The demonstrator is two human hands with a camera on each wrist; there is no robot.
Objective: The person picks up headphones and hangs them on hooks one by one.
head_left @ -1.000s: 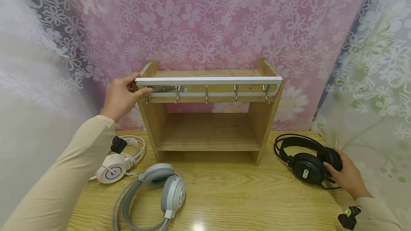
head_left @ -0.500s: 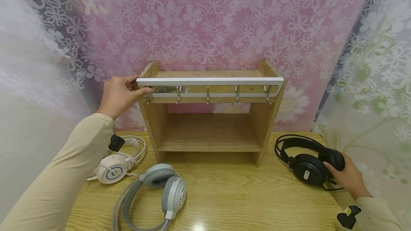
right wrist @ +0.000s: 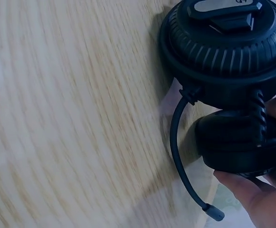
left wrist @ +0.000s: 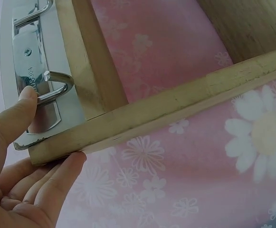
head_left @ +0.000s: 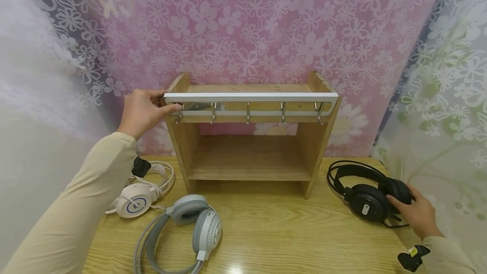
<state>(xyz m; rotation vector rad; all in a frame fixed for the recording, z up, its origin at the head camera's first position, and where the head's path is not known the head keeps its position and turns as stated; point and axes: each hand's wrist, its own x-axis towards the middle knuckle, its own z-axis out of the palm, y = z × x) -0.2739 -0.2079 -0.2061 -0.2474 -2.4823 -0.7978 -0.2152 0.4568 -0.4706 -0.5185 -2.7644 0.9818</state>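
Observation:
A small wooden shelf (head_left: 249,160) stands at the back of the table, with a white hook rail (head_left: 251,95) across its upper front. My left hand (head_left: 142,112) grips the shelf's upper left corner. In the left wrist view the thumb presses on the metal plate beside a hook (left wrist: 61,85), while the fingers lie against the outer side panel. At the far right, my right hand (head_left: 421,215) holds one ear cup (right wrist: 242,142) of a black headset (head_left: 366,202). Its microphone boom (right wrist: 176,142) curves down close over the tabletop.
A grey headset (head_left: 207,231) lies at the front left of the table (head_left: 281,231). Behind it, partly hidden by my left sleeve, is a white headset (head_left: 133,202) with its cable. Flowered curtains (head_left: 251,24) enclose the back and sides.
My right hand and the ear cup it holds have shifted slightly to the right. The left hand keeps its grip on the shelf corner.

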